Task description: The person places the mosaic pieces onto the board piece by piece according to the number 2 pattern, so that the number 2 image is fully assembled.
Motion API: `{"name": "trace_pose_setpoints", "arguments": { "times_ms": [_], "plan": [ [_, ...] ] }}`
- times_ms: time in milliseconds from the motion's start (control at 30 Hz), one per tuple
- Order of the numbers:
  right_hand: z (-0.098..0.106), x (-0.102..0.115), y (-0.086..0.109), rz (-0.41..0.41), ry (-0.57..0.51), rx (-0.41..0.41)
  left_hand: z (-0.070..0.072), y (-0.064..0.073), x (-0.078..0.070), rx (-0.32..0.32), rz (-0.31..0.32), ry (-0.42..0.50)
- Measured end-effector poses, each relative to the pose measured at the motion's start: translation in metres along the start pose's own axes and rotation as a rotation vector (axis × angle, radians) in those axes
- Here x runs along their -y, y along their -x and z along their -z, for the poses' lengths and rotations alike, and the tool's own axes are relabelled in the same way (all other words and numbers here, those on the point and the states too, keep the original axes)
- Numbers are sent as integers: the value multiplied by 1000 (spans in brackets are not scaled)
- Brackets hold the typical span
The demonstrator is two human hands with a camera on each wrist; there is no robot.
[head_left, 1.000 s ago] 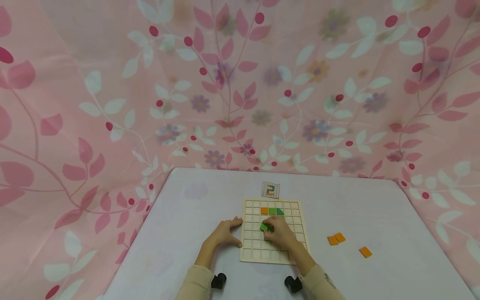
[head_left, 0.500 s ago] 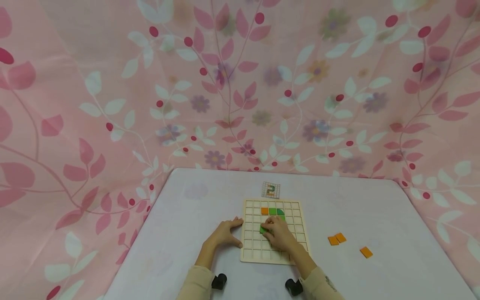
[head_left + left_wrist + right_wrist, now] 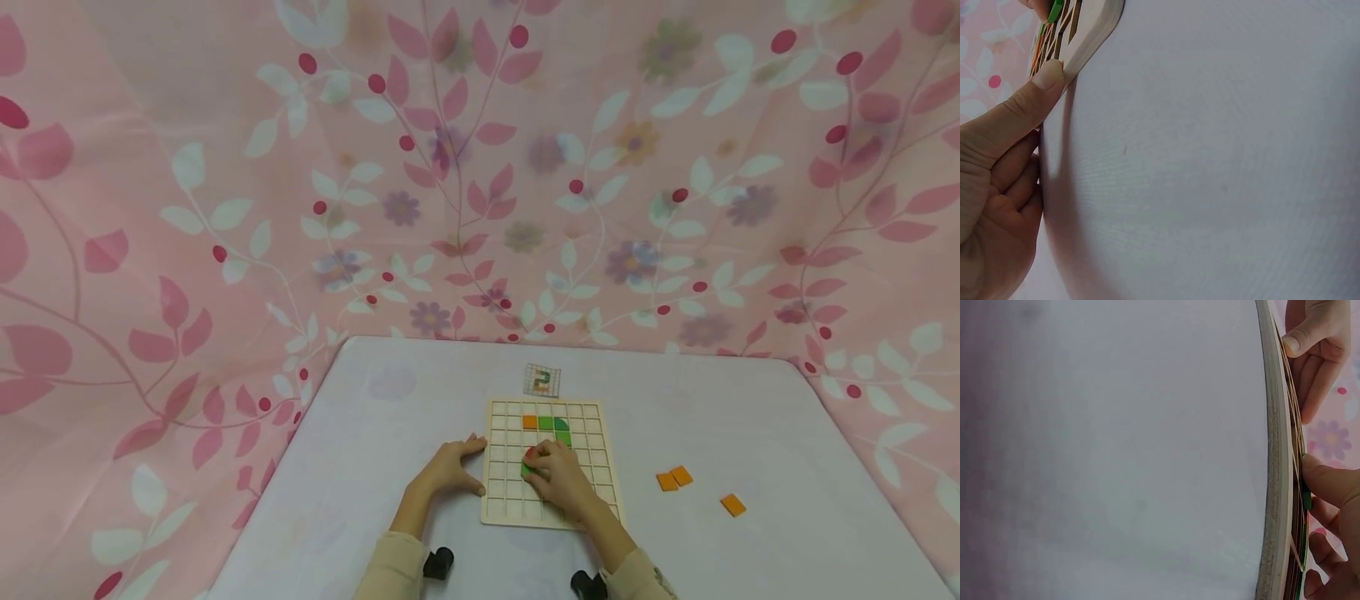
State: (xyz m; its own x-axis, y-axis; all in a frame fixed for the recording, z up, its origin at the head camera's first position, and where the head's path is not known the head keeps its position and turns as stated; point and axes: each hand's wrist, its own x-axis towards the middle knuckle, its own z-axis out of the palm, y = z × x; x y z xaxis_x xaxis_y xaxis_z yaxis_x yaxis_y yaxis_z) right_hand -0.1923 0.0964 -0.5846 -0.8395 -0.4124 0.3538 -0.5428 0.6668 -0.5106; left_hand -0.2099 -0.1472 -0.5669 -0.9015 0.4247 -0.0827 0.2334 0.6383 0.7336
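A pale wooden grid board [image 3: 502,508] lies on the table, holding an orange tile [image 3: 529,422], a green tile [image 3: 546,423] and a dark green rounded tile [image 3: 561,424] in its upper part. Another green tile [image 3: 563,438] sits just below these. My right hand [image 3: 562,481] is over the middle of the board, thumb and finger pinching a small green tile [image 3: 526,470]. A bit of red [image 3: 530,452] shows beside its fingertips. My left hand [image 3: 448,467] touches the board's left edge, its thumb [image 3: 1047,78] resting at the rim. The right palm hides several cells.
A small card [image 3: 542,380] with a gridded, coloured 2-like pattern lies behind the board. To the right are two touching orange tiles [image 3: 674,478] and a single orange tile [image 3: 732,505]. A pink floral cloth [image 3: 480,208] hangs beyond the white table [image 3: 405,392].
My right hand has moved slightly down the board with the green tile, and the red bit has come into sight by its fingertips. My left hand has stayed at the edge.
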Motion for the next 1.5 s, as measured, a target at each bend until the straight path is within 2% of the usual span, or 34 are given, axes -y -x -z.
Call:
{"name": "trace_pose_setpoints", "arguments": {
  "times_ms": [200, 300, 467, 700, 867, 1133, 1233, 1500],
  "plan": [
    [-2, -2, -3, -1, 42, -36, -1, -1, 1, -8, 5, -5],
    [-2, -3, -1, 13, 74, -22, -2, -1, 1, -9, 5, -3],
    [-2, -2, 3, 37, 68, 0, -2, -1, 2, -2, -10, 14],
    [-2, 1, 7, 105, 64, -38, -2, 1, 3, 11, -8, 13],
    [-3, 2, 7, 138, 85, -36, -3, 1, 3, 10, -17, 15],
    [0, -4, 6, 85, 70, 25, -2, -1, 4, 9, -17, 3],
    [2, -8, 6, 62, 101, 33, -2, -2, 4, 7, -31, -5],
    [5, -9, 9, 79, 136, 45, -2, -3, 4, -4, -34, -8]
  ]
}}
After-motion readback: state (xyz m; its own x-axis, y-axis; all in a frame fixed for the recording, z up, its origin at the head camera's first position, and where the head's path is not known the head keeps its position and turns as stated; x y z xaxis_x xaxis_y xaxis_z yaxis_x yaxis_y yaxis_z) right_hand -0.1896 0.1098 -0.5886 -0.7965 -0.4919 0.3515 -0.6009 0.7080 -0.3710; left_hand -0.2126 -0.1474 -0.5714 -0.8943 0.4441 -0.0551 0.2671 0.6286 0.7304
